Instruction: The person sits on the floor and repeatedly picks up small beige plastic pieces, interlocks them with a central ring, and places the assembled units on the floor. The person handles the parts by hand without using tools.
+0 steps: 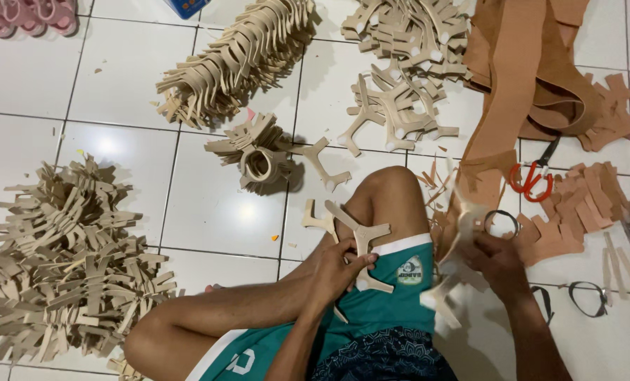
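I sit on a white tiled floor with my bent leg (385,204) in green shorts in front of me. My left hand (337,271) grips a beige Y-shaped strap piece (361,236) resting on my thigh. My right hand (494,259) holds a second beige strap piece (447,279), blurred by motion, beside the knee. A tape roll (501,222) lies on the floor just beyond my right hand.
Large heaps of beige strap pieces lie at the left (68,261), top centre (237,60) and top right (406,56). Tan sheet material (519,77) and cut tan strips (583,204) are at the right, with red-handled scissors (533,176). Eyeglasses (584,298) lie near my right arm.
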